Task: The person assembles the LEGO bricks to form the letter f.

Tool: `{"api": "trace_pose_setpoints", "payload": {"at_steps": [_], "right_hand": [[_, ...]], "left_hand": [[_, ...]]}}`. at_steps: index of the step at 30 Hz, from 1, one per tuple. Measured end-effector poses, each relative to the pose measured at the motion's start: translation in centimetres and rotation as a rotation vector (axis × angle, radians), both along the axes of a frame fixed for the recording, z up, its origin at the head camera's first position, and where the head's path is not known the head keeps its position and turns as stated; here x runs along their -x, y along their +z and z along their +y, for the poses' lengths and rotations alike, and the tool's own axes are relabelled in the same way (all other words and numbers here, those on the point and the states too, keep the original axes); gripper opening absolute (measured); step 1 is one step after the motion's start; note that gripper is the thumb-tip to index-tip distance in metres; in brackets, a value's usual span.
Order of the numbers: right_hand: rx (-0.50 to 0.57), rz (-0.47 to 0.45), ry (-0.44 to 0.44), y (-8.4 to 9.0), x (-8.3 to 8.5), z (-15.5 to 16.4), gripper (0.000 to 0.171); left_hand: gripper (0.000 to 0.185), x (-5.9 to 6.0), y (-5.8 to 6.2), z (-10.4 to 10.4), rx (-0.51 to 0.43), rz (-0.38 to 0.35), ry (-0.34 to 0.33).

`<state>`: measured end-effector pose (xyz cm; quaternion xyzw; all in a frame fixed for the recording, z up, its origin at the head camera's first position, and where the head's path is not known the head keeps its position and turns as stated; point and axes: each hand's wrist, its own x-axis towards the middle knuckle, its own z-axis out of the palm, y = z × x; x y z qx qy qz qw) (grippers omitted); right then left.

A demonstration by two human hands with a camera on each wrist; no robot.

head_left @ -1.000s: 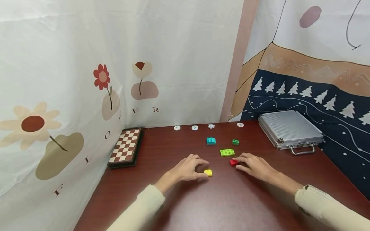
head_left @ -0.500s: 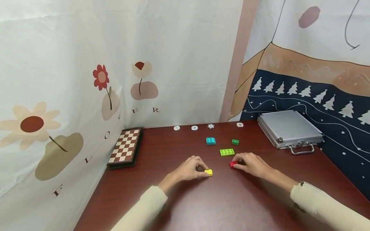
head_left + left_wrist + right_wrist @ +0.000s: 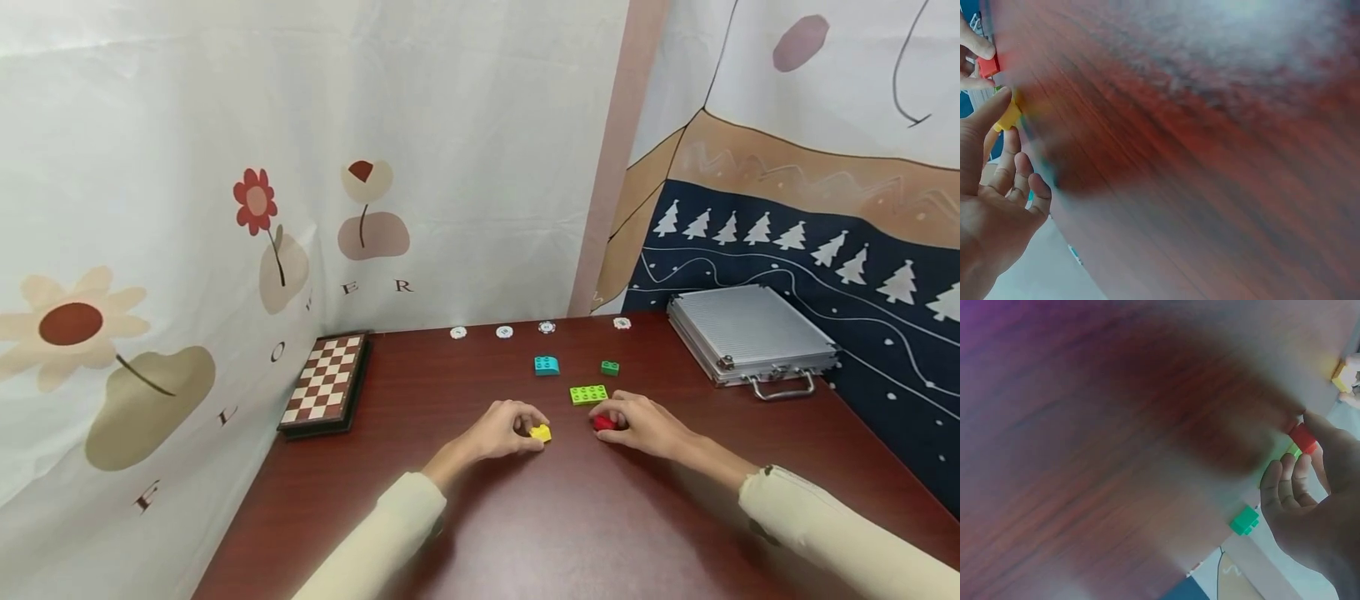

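Note:
Between thumb and fingers, my left hand [image 3: 510, 430] pinches a small yellow toy brick [image 3: 541, 433]; the left wrist view shows the same yellow brick [image 3: 1008, 117] at the fingertips. To its right, my right hand [image 3: 643, 423] pinches a red toy brick [image 3: 603, 423], partly covered by the fingers. In the right wrist view the red brick [image 3: 1303, 438] sits between thumb and fingers. The two held bricks are apart. Just beyond them lies a lime-green brick [image 3: 588, 395] with two rows of studs. A teal brick [image 3: 546, 366] and a small green brick [image 3: 610, 367] lie farther back.
A checkered board [image 3: 324, 379] lies at the table's left edge. At the back right rests a silver case [image 3: 752, 333] with its handle toward the front. Several white chips, one of them a round chip [image 3: 504, 332], line the back edge before the fabric wall [image 3: 480, 167].
My left fingers have closed on the yellow brick and moved it slightly away from me. My right hand has taken hold of the red brick and shifted a little to the left.

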<state>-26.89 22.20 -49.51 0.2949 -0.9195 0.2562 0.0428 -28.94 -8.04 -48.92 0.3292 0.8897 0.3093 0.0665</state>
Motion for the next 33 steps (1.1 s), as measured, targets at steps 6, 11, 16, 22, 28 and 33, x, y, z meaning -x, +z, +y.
{"api": "trace_pose_setpoints", "payload": {"at_steps": [6,11,16,22,28,33], "right_hand": [[0.034,0.004,0.037,0.0,0.4,-0.4,0.035],[0.039,-0.04,0.048,0.2,0.6,-0.2,0.04],[0.041,-0.085,0.076,0.6,0.9,0.7,0.047],[0.048,-0.154,0.172,0.9,1.7,1.6,0.049],[0.007,-0.178,0.186,0.9,2.1,1.6,0.043],[0.048,-0.153,0.164,0.7,2.0,1.0,0.038]], "left_hand": [[0.031,0.6,-0.2,0.8,-0.033,-0.028,0.043],[0.036,0.8,-0.2,1.3,-0.035,-0.032,0.074],[0.042,0.8,-0.3,1.3,-0.025,-0.027,0.061],[0.051,1.4,0.1,0.5,-0.019,-0.029,0.016],[0.042,1.7,-0.2,0.2,-0.008,-0.092,0.024],[0.035,1.6,-0.5,0.5,-0.039,-0.073,0.057]]}}
